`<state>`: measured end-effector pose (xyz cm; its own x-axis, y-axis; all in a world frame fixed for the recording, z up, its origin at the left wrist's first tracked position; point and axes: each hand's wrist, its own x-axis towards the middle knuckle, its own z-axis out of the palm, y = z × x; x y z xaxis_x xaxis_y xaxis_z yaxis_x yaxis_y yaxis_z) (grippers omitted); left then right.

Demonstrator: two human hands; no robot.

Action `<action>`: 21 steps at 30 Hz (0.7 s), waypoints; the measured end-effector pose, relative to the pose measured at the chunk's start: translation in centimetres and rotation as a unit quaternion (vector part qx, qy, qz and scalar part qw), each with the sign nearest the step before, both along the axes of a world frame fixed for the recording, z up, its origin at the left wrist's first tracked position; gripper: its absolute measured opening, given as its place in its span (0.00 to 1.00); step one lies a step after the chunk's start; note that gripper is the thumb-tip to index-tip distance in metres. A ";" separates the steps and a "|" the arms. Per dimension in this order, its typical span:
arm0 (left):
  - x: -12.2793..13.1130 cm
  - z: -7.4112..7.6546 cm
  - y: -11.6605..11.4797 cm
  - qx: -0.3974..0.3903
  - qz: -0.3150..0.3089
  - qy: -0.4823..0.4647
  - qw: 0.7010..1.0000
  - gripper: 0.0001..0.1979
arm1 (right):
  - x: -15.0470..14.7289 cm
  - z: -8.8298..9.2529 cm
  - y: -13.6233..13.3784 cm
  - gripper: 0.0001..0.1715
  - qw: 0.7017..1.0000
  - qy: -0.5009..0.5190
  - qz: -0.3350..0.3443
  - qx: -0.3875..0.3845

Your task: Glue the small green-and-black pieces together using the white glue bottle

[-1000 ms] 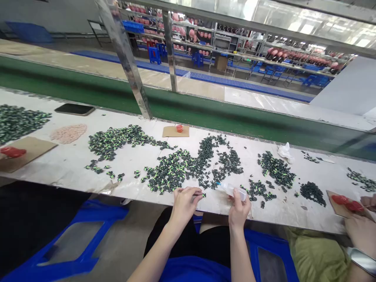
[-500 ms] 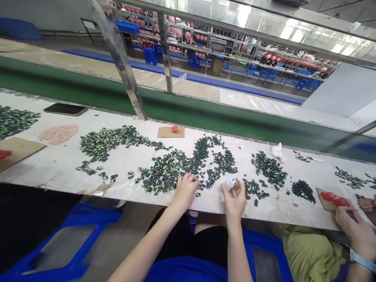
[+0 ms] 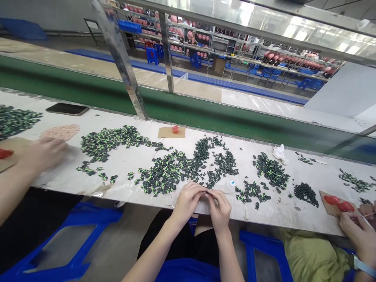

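My left hand [image 3: 188,199] and my right hand [image 3: 219,208] meet fingertip to fingertip over the table's near edge. Both are closed in a pinch around something small and dark, mostly hidden by the fingers. Just beyond my right hand, a small white bottle with a blue tip [image 3: 230,185] lies on the table. A pile of black and green pieces [image 3: 161,172] spreads to the left of my hands, and small dark pieces [image 3: 225,163] lie behind them. More black and green pieces [image 3: 252,192] sit to the right.
A cardboard piece [image 3: 164,132] holds a small red cup [image 3: 175,129] near the back edge. A dark phone [image 3: 67,109] lies at the far left. Another person's blurred hand [image 3: 49,152] is over the left part of the table; a person's hands work at the right beside red pads [image 3: 345,206].
My right hand has let go of the white bottle and moved left to meet my left hand. Another person's hand has come in over the table from the left.
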<state>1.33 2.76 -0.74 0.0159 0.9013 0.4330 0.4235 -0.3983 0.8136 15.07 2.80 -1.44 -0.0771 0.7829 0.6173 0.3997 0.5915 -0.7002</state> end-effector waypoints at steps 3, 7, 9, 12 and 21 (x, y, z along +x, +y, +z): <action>-0.2 -0.5 -0.6 -0.048 0.030 0.009 0.998 0.10 | -0.1 -0.1 0.2 0.08 1.000 0.008 0.008 -0.021; -0.9 -1.8 -1.4 -0.042 0.050 0.129 0.989 0.13 | 0.0 -0.2 0.4 0.09 0.998 0.021 -0.017 -0.062; -1.0 -2.3 -1.7 -0.037 0.050 0.160 0.985 0.11 | 0.1 -0.1 0.4 0.10 0.995 0.034 -0.027 -0.085; -0.9 -2.7 -1.9 -0.037 0.050 0.161 0.985 0.08 | 0.1 0.0 0.4 0.11 0.988 0.064 -0.040 -0.132; -1.0 -0.9 -1.5 -0.042 0.065 0.042 0.996 0.06 | -0.7 0.6 -0.6 0.17 0.931 0.214 -0.070 -0.288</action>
<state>0.38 1.27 -1.65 -0.0700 0.9314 0.3572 0.5348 -0.2673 0.8016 14.41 2.21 -0.87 0.2067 0.9775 0.0433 0.0554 0.0325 -0.9979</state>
